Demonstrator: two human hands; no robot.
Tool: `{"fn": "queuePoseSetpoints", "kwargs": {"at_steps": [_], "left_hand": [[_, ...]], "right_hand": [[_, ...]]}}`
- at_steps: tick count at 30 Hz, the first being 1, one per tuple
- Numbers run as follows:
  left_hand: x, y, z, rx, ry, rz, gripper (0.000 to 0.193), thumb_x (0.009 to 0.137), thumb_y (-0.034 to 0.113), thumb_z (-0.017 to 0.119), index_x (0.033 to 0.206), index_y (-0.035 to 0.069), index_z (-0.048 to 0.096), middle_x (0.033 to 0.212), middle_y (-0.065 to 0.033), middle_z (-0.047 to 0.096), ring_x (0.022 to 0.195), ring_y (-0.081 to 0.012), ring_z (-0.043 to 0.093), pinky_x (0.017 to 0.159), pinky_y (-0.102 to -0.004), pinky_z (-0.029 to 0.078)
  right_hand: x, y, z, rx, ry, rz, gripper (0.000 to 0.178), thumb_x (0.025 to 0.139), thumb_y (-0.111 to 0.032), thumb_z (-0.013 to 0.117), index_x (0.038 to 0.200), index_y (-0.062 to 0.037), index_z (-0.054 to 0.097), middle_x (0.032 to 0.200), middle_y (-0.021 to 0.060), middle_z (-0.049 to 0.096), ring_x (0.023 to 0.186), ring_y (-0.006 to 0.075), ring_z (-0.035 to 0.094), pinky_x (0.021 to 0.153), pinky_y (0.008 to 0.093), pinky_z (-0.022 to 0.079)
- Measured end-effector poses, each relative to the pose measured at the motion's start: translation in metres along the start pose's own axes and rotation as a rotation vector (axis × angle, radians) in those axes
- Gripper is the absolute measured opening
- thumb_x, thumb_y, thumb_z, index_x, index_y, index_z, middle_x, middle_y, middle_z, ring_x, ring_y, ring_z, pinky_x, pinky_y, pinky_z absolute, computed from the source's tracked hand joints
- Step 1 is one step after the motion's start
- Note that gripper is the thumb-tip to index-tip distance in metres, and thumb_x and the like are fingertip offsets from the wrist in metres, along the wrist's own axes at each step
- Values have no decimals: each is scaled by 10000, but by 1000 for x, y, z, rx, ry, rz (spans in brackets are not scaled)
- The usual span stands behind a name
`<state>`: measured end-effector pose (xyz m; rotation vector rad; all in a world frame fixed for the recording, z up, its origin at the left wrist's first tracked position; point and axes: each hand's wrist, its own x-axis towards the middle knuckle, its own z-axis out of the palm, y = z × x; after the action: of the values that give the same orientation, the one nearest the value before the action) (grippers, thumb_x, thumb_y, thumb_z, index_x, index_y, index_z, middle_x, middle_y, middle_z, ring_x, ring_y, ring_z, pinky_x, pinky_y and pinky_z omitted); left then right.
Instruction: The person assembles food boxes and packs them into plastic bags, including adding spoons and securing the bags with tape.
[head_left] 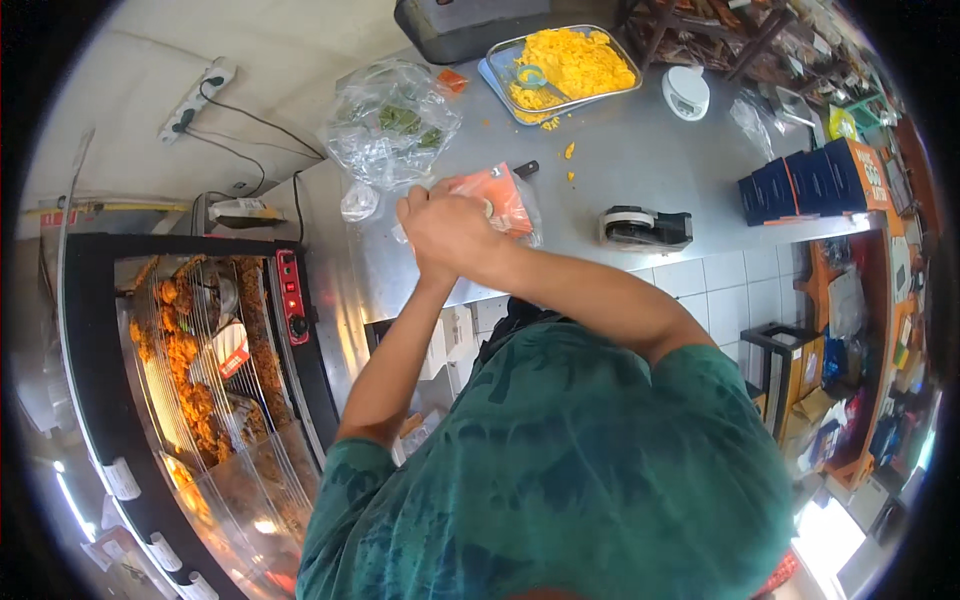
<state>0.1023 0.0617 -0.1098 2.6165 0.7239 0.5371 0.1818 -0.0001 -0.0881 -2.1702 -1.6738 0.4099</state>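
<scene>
The orange packet in clear plastic lies on the steel counter, just right of the hands — the right hand and left hand overlap, fingers curled, though whether either grips it I cannot tell. Beyond them sits a clear bag of green leaves; farther right, a metal tray of yellow shreds — nearer, a black tape dispenser.

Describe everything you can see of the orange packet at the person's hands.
The orange packet looks flat-faced, with a small whitish mark near its upper edge and clear, shiny, plastic-like film showing along its right side. It sits at a slant on or just above the metal counter, near the front edge. The person's overlapping hands cover its left part. Whether it is sealed cannot be told.
</scene>
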Motion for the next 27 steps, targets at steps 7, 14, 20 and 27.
{"fn": "queuePoseSetpoints", "kwargs": {"at_steps": [7, 14, 20, 27], "left_hand": [[0, -57, 43, -608, -3, 250, 359, 955, 234, 515, 1252, 34, 542, 1305, -156, 538, 1172, -297, 538, 1039, -392, 377], [15, -38, 28, -382, -58, 441, 210, 918, 228, 571, 905, 22, 610, 977, -155, 632, 925, -281, 615, 769, -396, 503], [45, -48, 6, 178, -236, 607, 236, 730, 117, 650, 959, 63, 676, 891, -149, 666, 779, -328, 642, 691, -438, 519], [114, 96, -181, 134, 3, 353, 239, 821, 168, 584, 955, -15, 659, 816, -255, 651, 795, -422, 642, 675, -444, 490]], "right_hand": [[-93, 23, 0, 254, 546, -70, 646, 786, -291, 705, 1328, -52, 449, 1308, 208, 482, 1244, 360, 451, 1021, 451, 390], [-124, 68, 111, 487, 496, 245, 842, 804, -366, 712, 1423, 21, 291, 1394, 257, 393, 1280, 418, 393, 1075, 447, 328], [-132, 72, 117, 442, 583, 199, 872, 805, -402, 701, 1418, 50, 276, 1381, 260, 396, 1258, 422, 407, 1056, 450, 340], [-87, 43, 107, 77, 976, -190, 803, 787, -457, 703, 1407, -93, 347, 1432, 196, 351, 1289, 381, 396, 1065, 528, 292]]}}
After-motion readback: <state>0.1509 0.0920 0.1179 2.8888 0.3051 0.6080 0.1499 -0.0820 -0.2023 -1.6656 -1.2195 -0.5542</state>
